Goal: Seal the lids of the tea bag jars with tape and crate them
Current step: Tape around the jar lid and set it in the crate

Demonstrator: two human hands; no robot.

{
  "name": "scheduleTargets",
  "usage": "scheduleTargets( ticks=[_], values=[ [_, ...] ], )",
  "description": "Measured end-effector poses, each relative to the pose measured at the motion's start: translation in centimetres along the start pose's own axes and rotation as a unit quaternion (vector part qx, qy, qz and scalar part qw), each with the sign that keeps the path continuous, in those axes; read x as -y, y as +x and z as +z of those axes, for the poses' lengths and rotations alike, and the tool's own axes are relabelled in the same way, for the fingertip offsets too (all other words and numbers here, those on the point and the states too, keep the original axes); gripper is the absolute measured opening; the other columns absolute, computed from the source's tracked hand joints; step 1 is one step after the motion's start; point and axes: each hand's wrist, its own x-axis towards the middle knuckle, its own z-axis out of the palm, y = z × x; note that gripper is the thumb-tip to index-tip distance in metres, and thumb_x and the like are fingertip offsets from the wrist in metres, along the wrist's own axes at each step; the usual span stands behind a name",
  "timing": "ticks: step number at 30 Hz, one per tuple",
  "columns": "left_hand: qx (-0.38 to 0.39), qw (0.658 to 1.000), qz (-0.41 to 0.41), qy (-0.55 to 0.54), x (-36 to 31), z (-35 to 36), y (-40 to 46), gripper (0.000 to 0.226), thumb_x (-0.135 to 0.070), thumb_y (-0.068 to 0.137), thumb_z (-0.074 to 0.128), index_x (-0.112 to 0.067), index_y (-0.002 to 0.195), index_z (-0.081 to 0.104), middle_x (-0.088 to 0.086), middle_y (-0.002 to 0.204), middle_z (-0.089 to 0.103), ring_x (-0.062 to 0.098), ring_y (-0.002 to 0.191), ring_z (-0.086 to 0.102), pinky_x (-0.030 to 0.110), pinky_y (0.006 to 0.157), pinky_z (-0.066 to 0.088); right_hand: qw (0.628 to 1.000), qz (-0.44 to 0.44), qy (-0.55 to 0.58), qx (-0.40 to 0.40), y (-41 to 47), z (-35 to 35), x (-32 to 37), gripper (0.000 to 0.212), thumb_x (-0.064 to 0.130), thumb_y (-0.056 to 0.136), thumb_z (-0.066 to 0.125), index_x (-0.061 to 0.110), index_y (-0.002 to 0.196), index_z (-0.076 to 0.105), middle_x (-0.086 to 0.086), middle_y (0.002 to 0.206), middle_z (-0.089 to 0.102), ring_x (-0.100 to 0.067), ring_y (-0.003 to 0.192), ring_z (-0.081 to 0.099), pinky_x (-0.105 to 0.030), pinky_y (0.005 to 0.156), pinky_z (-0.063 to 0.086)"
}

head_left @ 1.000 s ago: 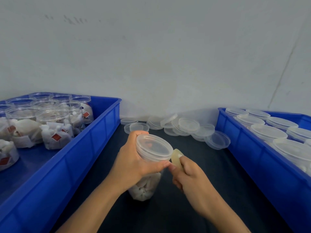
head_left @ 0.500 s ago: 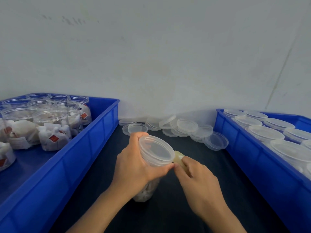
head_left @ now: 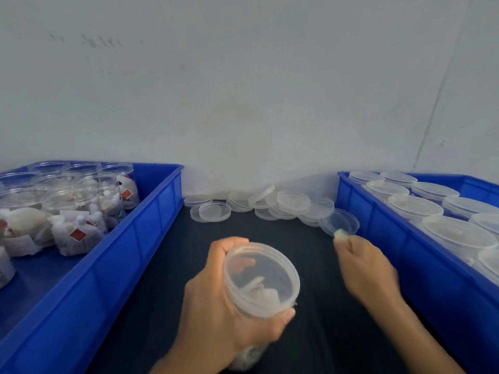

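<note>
While left hand [head_left: 221, 300] grips jar [head_left: 263, 282], tea bags inside.

Dark table [head_left: 310, 265] forms open lane between two blue crates. Left crate [head_left: 129, 238] wall bounds lane on left; open jars [head_left: 81, 201] packed in its far end, bare floor at near end. Right crate [head_left: 405, 252] wall bounds lane on right; lidded jars [head_left: 415, 206] fill it. Loose lids [head_left: 270, 206] heaped across far end of lane against wall [head_left: 243, 90]. Left hand [head_left: 216, 306] with jar [head_left: 262, 279] occupies lane centre; right hand [head_left: 367, 268] close to right crate wall, just short of nearest lid. Bare table between hands.
</note>
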Motion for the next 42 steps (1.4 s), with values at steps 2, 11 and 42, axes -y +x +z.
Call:
scheduleTargets(
  ticks=[2, 11, 42],
  values=[
    [-0.029, 1.000, -0.008, 0.003, 0.0, -0.1, 1.1, 0.089, -0.069, 0.033, 0.076, -0.048, 0.113, 0.043, -0.030, 0.106, 0.062, -0.007, 0.095, 0.062, 0.014, 0.080, 0.049, 0.999, -0.029, 0.002, -0.014, -0.5, 0.7, -0.6, 0.037, 0.033, 0.100, 0.030, 0.014, 0.074, 0.047, -0.001, 0.067, 0.057, -0.016, 0.059, 0.050, -0.033, 0.058, 0.044],
    [-0.097, 0.993, -0.035, -0.065, 1.9, 0.0, 3.5, 0.079, -0.069, 0.035, 0.079, -0.049, 0.105, 0.047, -0.029, 0.102, 0.063, -0.001, 0.096, 0.063, 0.037, 0.087, 0.053, 0.982, -0.188, 0.004, 0.009, -2.7, 3.5, 2.6, 0.043, 0.059, 0.093, 0.027, 0.026, 0.068, 0.038, 0.006, 0.059, 0.048, -0.008, 0.051, 0.045, -0.021, 0.049, 0.030],
    [0.039, 0.950, -0.128, -0.283, -3.0, 5.2, 7.4, 0.049, -0.049, 0.054, 0.089, -0.030, 0.096, 0.071, -0.005, 0.090, 0.075, 0.010, 0.086, 0.072, 0.018, 0.067, 0.056, 0.774, -0.085, 0.602, 0.176, -0.8, 0.0, 4.1, 0.029, 0.030, 0.099, 0.044, 0.023, 0.122, 0.059, -0.010, 0.118, 0.067, -0.023, 0.108, 0.066, -0.031, 0.088, 0.056]
  ],
)
